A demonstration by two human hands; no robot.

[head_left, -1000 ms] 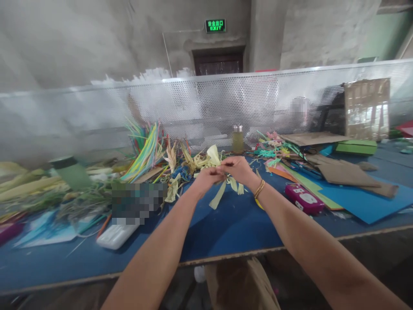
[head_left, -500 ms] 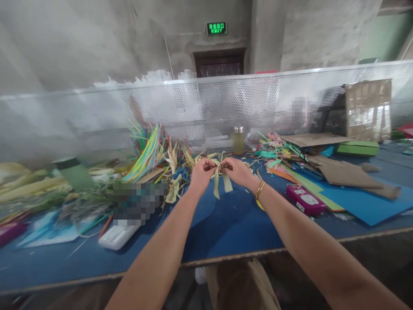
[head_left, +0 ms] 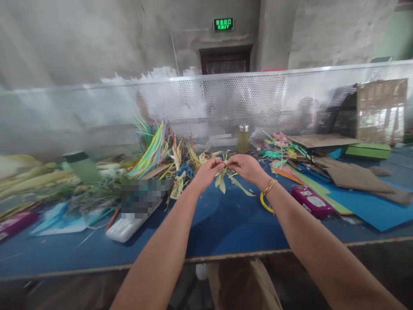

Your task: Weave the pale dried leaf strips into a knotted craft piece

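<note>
Above the blue table (head_left: 226,224), my left hand (head_left: 206,173) and my right hand (head_left: 247,168) meet fingertip to fingertip. Both pinch a small bundle of pale yellow-green leaf strips (head_left: 222,178) whose ends hang down between them. A gold bracelet (head_left: 268,187) circles my right wrist. Under that wrist lies a yellow ring (head_left: 265,204). Behind the hands spreads a heap of dried husk strips (head_left: 193,161) and bright coloured strips (head_left: 155,148).
A small yellow bottle (head_left: 242,138) stands by the perforated metal screen (head_left: 226,103). A pink case (head_left: 311,201), brown card (head_left: 348,178) and coloured paper sheets (head_left: 371,206) lie on the right. A green jar (head_left: 83,167) and white box (head_left: 129,224) sit left.
The strips hung long and straight between my hands; now they are bunched shorter with ends splaying to the right. My hands have stayed together, and the view has shifted slightly.
</note>
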